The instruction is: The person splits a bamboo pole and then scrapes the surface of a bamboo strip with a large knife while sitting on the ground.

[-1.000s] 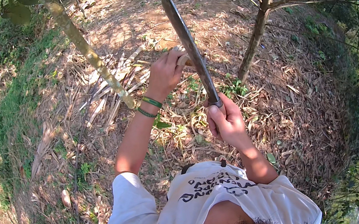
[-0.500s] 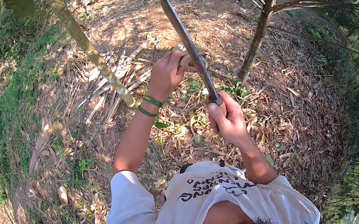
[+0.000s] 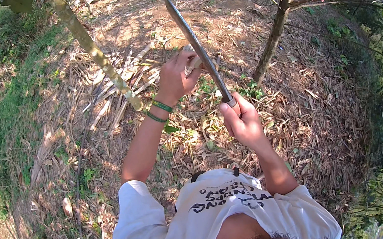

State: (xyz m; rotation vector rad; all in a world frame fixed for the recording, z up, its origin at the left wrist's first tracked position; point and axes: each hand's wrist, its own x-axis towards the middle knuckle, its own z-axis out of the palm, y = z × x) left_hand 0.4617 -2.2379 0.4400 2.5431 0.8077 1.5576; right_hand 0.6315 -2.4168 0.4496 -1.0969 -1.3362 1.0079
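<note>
My right hand [image 3: 244,123] is wrapped round the handle of a machete [image 3: 193,40]. Its long dark blade points up and slightly left, away from me. To the left of the blade, my left hand [image 3: 174,78] is closed on a pale piece of stalk [image 3: 193,65]. Part of that piece is hidden by my fingers and by the blade, so its full shape and whether the blade touches it cannot be made out. Green bands circle my left wrist.
A slim mottled trunk [image 3: 93,50] rises left of my arms, and a branching trunk [image 3: 274,43] leans at the right. Pale cut stalks [image 3: 113,98] lie heaped beyond the left trunk. Dry leaves cover the sloping ground; green undergrowth [image 3: 21,111] grows far left.
The machete's tip has shifted slightly left and down, with my right hand a little lower. My left hand has turned slightly, still gripping the pale stalk.
</note>
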